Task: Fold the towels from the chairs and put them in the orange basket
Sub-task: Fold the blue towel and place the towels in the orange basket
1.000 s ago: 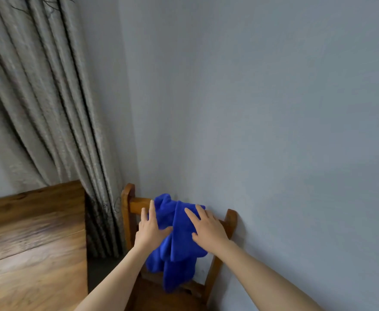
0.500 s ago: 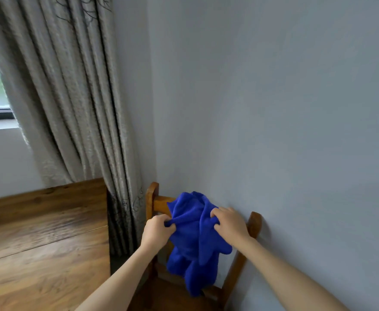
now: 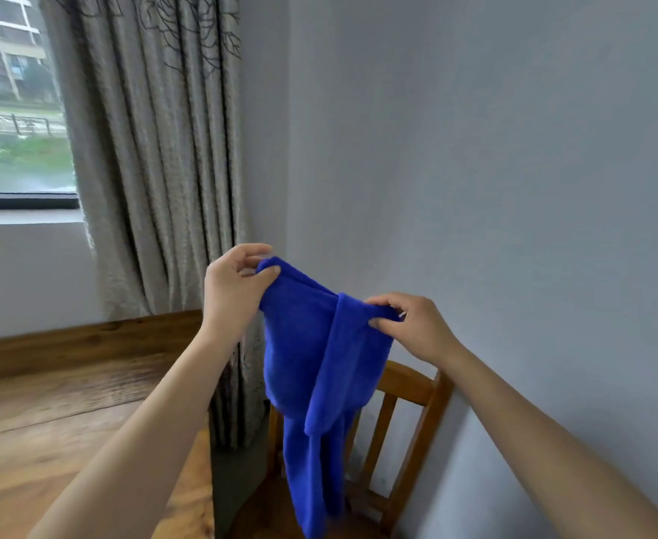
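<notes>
A bright blue towel (image 3: 311, 367) hangs in the air in front of me, bunched and partly doubled over, its lower end dangling down to the seat of a wooden chair (image 3: 405, 387). My left hand (image 3: 234, 285) pinches the towel's upper left corner. My right hand (image 3: 413, 324) grips the upper right edge, slightly lower. The chair stands against the grey wall, its backrest partly hidden behind the towel. No orange basket is in view.
A wooden table (image 3: 47, 422) fills the lower left, with a narrow gap between it and the chair. A grey patterned curtain (image 3: 156, 169) hangs beside a window (image 3: 16, 110) at the back left. The grey wall (image 3: 494, 169) runs close on the right.
Both hands closed on the towel as it lay over the chair's backrest and lifted it up clear of the backrest. The view has tilted upward, showing the window.
</notes>
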Tool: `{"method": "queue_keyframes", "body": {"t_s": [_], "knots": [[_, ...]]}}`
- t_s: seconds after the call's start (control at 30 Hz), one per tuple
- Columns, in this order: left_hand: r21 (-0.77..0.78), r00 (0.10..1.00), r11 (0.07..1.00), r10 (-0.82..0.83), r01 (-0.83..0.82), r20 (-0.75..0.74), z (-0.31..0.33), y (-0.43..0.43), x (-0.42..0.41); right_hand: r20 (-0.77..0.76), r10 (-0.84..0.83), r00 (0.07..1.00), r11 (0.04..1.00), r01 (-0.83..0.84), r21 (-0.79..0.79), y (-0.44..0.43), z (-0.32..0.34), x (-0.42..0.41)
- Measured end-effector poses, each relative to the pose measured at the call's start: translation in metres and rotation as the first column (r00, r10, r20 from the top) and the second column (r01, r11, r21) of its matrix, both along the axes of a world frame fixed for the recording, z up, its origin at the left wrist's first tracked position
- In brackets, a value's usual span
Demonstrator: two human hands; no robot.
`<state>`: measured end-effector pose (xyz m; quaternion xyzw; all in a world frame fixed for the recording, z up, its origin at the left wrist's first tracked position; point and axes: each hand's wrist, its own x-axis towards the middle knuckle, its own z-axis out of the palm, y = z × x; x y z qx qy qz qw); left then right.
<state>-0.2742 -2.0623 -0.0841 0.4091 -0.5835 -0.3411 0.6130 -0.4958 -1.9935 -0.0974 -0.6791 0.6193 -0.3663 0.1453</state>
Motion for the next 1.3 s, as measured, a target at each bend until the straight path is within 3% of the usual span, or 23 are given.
{"method": "queue_keyframes", "body": {"t_s": [0.13,0.23,0.33,0.37,0.43,0.5,0.57,0.63,0.73,0.8,0.87,0.97,1.07,1.13,1.2,1.3], "knots": [[0.005,0.992,0.999,0.042,-0.043,0.117,0.009,0.029,0.0,-0.158,0.096,0.983,0.965,-0.053,0.258,0.018,-0.03,-0.004],[0.0,0.954,0.999,0.045,-0.048,0.297,0.015,0.059,-0.008,-0.173,0.097,0.98,0.957,-0.044,0.287,0.034,-0.048,0.004],[0.018,0.797,0.999,-0.034,0.03,0.602,0.004,0.094,-0.018,-0.079,0.129,0.988,0.973,-0.111,0.2,0.054,-0.055,0.014],[0.048,0.751,0.996,-0.09,0.077,0.654,-0.001,0.101,-0.019,0.0,0.14,0.99,0.975,-0.138,0.172,0.056,-0.054,0.017],[0.118,0.742,0.982,-0.19,0.149,0.643,-0.009,0.12,-0.015,0.247,0.22,0.944,0.948,-0.267,0.173,0.062,-0.048,0.02],[0.186,0.754,0.962,-0.272,0.199,0.598,-0.01,0.134,-0.009,0.454,0.332,0.827,0.863,-0.461,0.209,0.059,-0.044,0.027],[0.258,0.735,0.939,-0.34,0.228,0.587,-0.011,0.147,-0.004,0.523,0.448,0.725,0.714,-0.642,0.279,0.06,-0.046,0.033],[0.285,0.734,0.934,-0.347,0.216,0.583,-0.009,0.16,0.002,0.49,0.534,0.688,0.577,-0.721,0.384,0.062,-0.051,0.04],[0.285,0.75,0.944,-0.311,0.169,0.584,-0.004,0.169,0.017,0.352,0.644,0.68,0.491,-0.719,0.492,0.059,-0.057,0.038],[0.307,0.771,0.941,-0.299,0.14,0.563,-0.003,0.171,0.029,0.313,0.642,0.7,0.504,-0.693,0.515,0.055,-0.057,0.031],[0.369,0.774,0.922,-0.317,0.117,0.549,-0.009,0.172,0.041,0.291,0.585,0.757,0.604,-0.646,0.466,0.051,-0.047,0.024],[0.467,0.699,0.88,-0.389,0.088,0.601,-0.04,0.172,0.054,0.245,0.546,0.801,0.729,-0.599,0.331,0.045,-0.017,0.015],[0.542,0.584,0.839,-0.466,0.052,0.665,-0.082,0.17,0.065,0.201,0.55,0.811,0.758,-0.586,0.288,0.037,0.009,0.008],[0.564,0.568,0.826,-0.473,0.019,0.673,-0.099,0.168,0.077,0.283,0.49,0.825,0.79,-0.557,0.257,0.033,0.017,0.001],[0.577,0.6,0.817,-0.458,-0.006,0.655,-0.096,0.158,0.094,0.418,0.396,0.817,0.833,-0.511,0.21,0.027,0.022,-0.007],[0.58,0.802,0.814,-0.344,-0.004,0.488,-0.075,0.141,0.111,0.563,0.269,0.782,0.887,-0.429,0.171,0.021,0.031,-0.025]]}}
